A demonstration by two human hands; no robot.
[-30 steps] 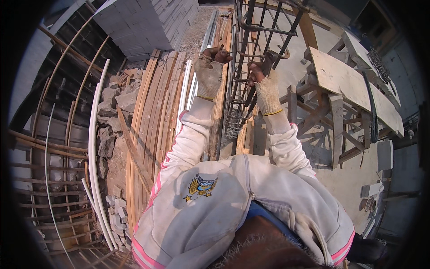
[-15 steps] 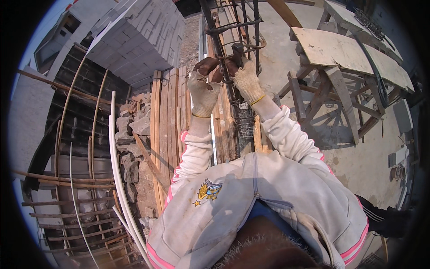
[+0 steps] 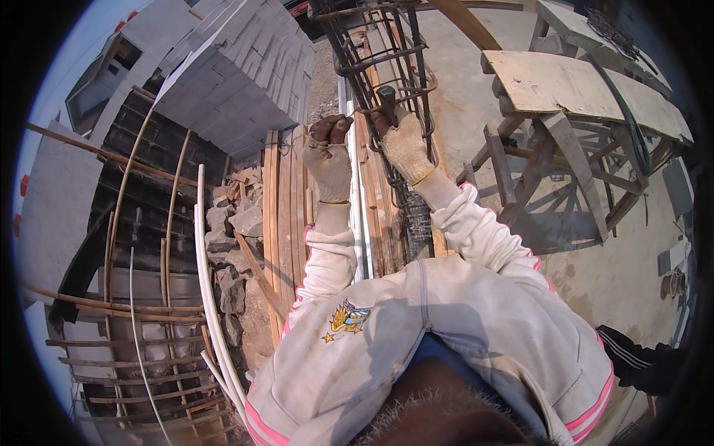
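Note:
A long cage of dark steel bars with bent stirrups [image 3: 381, 59] runs away from me in the upper middle. My right hand [image 3: 405, 145], in a worn fingerless knit glove, is closed at the cage's near part. From its fist sticks the blunt dark end of a tool [image 3: 386, 94]; the rest is hidden by the fingers. My left hand [image 3: 329, 160], gloved the same way, is closed just left of the cage, its fingers curled tight. A thin strand seems to run from its fingertips toward the bars, too fine to make out.
Wooden planks [image 3: 290, 186] lie under and left of the cage, beside broken stones [image 3: 249, 221]. Pale blocks [image 3: 245, 82] are stacked at the far left. White pipes [image 3: 212, 297] and a pole lattice stand left. On the right is a wooden trestle table [image 3: 558, 82].
My left hand has pulled away to the left from the cage, widening the gap between my hands. My right hand stays at the bars. The view has shifted slightly.

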